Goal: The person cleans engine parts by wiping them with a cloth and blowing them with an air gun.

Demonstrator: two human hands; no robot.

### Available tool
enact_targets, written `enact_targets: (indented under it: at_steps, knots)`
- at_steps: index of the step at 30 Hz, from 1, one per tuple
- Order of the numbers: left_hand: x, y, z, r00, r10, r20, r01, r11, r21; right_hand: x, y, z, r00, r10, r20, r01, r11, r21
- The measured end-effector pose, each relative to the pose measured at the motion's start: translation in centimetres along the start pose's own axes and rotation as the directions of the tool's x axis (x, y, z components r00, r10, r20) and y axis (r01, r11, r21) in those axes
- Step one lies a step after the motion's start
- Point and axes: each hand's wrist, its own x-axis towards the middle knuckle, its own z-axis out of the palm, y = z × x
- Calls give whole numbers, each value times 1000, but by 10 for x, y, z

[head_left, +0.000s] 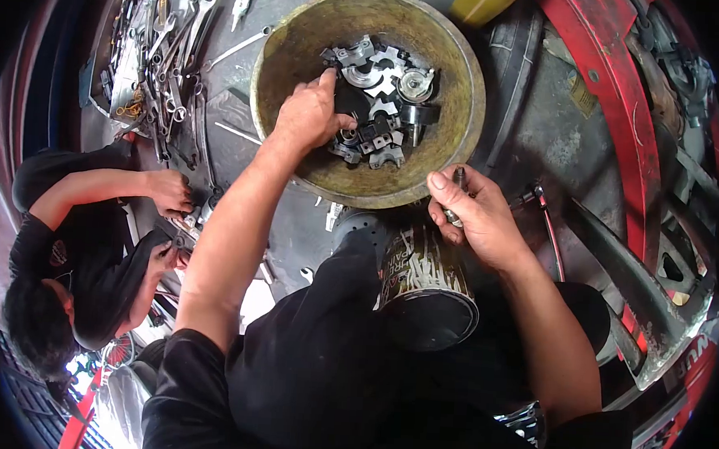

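My left hand (pixel 310 112) reaches into a large worn yellowish bowl (pixel 472 117), thumb and forefinger apart over a dark round part (pixel 349 104). Whether the fingers touch it I cannot tell. Around it lie silver metal castings (pixel 356 52), a round metal pulley-like piece (pixel 415 85) and a black cylindrical part (pixel 420 115) with a stem. Just outside the bowl's near right rim, my right hand (pixel 483 215) pinches a small cylindrical metal part (pixel 456 199) between thumb and fingers. Its exact kind does not show. Below that hand is a printed metal can (pixel 426 269).
At left, a tray (pixel 109 41) is heaped with wrenches (pixel 168 68), and one wrench (pixel 238 49) lies beside the bowl. Another person's hand (pixel 168 192) works at far left. A ratchet (pixel 548 222) and a red metal frame (pixel 610 99) are at right.
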Motion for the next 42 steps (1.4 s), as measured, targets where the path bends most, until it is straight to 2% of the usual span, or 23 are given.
enact_targets:
  at_steps: [2, 4, 6, 7, 8, 10, 14, 16, 17, 20, 21, 22, 24, 26, 28, 30, 32, 34, 36, 38, 40, 41, 42]
  knots:
    - [7, -5, 2, 980, -66, 189, 92, 986, -136, -2, 1, 0, 1000, 5, 8, -5, 1000, 21]
    - [12, -12, -1, 984, -13, 177, 44, 985, -168, -1, 1, 1, 1000, -25, -5, 25, 1000, -13]
    - [16, -3, -20, 972, -55, 227, 91, 984, -152, -2, 1, -1, 999, -43, -12, 43, 999, 5]
    - [18, -7, -23, 996, 23, 86, -13, 993, -121, -3, 2, -2, 998, -59, -12, 60, 998, 22]
    - [26, -15, -21, 998, 60, 23, -58, 996, -70, -4, 2, -2, 999, -51, -13, 52, 998, 24]
    - [37, -20, -29, 994, 82, -71, -74, 992, 106, -3, 1, -2, 997, -58, -59, 60, 998, 30]
    - [38, -15, -31, 979, 151, -135, -120, 970, 211, -4, -4, 1, 997, -53, -49, 53, 998, 13]
    - [34, -11, -36, 895, 311, -319, -218, 930, 295, -4, -4, 1, 997, -72, -39, 74, 997, 29]
    - [28, -7, -36, 895, 315, -315, -223, 930, 293, -5, -2, 1, 996, -87, -31, 88, 995, 45]
    - [5, 5, -38, 894, 58, -445, -1, 992, 128, -9, -2, 0, 994, -108, -34, 110, 993, 43]
    - [-2, 12, -32, 948, -135, -288, 150, 988, 31, -9, -3, -1, 993, -116, -35, 118, 992, 45]
    - [-8, 16, -20, 945, -310, -106, 307, 951, -40, -9, -3, -2, 994, -100, -31, 103, 989, 108]
    - [-17, 3, 20, 960, -274, 50, 278, 957, -83, -10, -2, -2, 995, -91, -31, 95, 981, 172]
    - [-13, 4, 36, 956, -280, 91, 283, 959, -27, -8, -2, 0, 995, -100, -18, 100, 937, 336]
    - [-12, 4, 40, 950, -298, 94, 302, 953, -29, -7, 0, -4, 992, -121, 27, 106, 941, 322]
    - [-11, 13, 32, 924, -373, 85, 375, 927, -2, -8, -2, -6, 992, -112, 51, 77, 887, 455]
    - [-6, 14, 30, 881, -464, 93, 469, 882, -49, -8, -1, -12, 986, -147, 79, 89, 864, 496]
    - [3, -3, 44, 889, -429, 160, 430, 902, 30, -7, -6, -14, 982, -175, 71, 99, 796, 597]
    - [4, 7, 28, 844, -490, 219, 495, 868, 35, -5, -8, -19, 976, -211, 60, 130, 776, 617]
    - [-3, 18, -3, 817, -475, 326, 474, 876, 90, -7, -15, -21, 962, -266, 66, 144, 694, 705]
    - [-17, 18, -24, 866, -366, 341, 340, 931, 136, -14, -23, -21, 956, -291, 40, 181, 690, 701]
    - [-31, 11, -32, 928, -221, 301, 185, 972, 143, -23, -30, -19, 947, -320, 4, 217, 650, 728]
    - [-39, 26, -64, 903, -250, 350, 273, 962, -18, -33, -38, -16, 936, -350, -36, 255, 605, 754]
